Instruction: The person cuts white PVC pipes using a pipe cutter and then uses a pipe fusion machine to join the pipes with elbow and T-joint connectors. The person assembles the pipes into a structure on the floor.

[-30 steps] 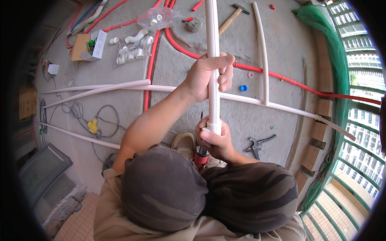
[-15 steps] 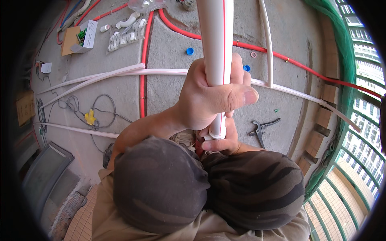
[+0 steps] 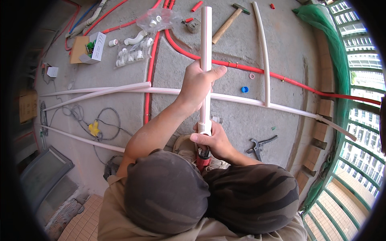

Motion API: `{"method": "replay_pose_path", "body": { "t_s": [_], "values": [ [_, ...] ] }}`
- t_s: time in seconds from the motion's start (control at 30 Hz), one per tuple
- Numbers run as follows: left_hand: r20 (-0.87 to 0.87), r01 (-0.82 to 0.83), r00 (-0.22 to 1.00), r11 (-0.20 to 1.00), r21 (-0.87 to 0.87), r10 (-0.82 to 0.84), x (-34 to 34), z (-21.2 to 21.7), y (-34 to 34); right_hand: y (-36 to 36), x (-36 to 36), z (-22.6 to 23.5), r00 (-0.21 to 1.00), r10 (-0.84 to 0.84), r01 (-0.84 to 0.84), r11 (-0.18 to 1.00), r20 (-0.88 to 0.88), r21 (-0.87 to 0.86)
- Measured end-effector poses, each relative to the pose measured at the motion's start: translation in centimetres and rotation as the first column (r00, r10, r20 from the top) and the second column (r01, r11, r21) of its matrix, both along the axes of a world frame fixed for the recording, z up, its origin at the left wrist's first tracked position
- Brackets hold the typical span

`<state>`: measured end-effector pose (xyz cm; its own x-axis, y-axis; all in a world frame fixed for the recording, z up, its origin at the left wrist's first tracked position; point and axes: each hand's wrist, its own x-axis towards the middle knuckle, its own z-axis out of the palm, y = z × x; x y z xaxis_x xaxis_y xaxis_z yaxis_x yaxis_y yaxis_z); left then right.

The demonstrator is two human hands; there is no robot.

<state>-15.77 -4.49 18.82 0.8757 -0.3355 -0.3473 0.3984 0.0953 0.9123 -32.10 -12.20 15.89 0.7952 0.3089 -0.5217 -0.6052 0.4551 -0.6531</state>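
gripping the white pipe [image 3: 206,36] partway along, my left hand [image 3: 196,84] has its fingers wrapped round it; my right hand [image 3: 216,141] clasps the white fitting [image 3: 205,128] at the pipe's near end. the pipe points away from me, above the concrete floor [image 3: 237,116].

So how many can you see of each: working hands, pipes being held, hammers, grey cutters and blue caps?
Hands: 2 (left hand, right hand)
White pipe being held: 1
Hammer: 1
Grey cutter: 1
Blue cap: 1
Total: 6
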Motion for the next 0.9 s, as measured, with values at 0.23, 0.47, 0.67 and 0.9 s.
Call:
{"method": "replay_pose_path", "body": {
  "t_s": [0.23,0.47,0.67,0.9],
  "values": [
    [-0.104,0.129,0.966,0.793,-0.596,-0.236,0.1,-2.0,0.6,-0.1,-0.7,1.0,0.992,-0.119,0.122,0.985,-0.032,0.121],
    [-0.064,0.160,0.972,0.837,-0.523,-0.226,-2.0,-0.4,0.3,0.6,-2.3,1.5,0.986,-0.153,0.154,0.988,0.060,-0.025],
    [-0.028,0.158,0.981,0.871,-0.466,-0.193,-3.0,0.6,0.5,0.6,-3.1,1.3,0.980,-0.137,0.154,0.982,0.147,-0.113],
    [0.038,0.190,0.980,0.853,-0.486,-0.196,-3.1,0.6,0.5,0.4,-3.0,1.7,0.976,-0.136,0.163,0.974,0.169,-0.157]
  ]
}}
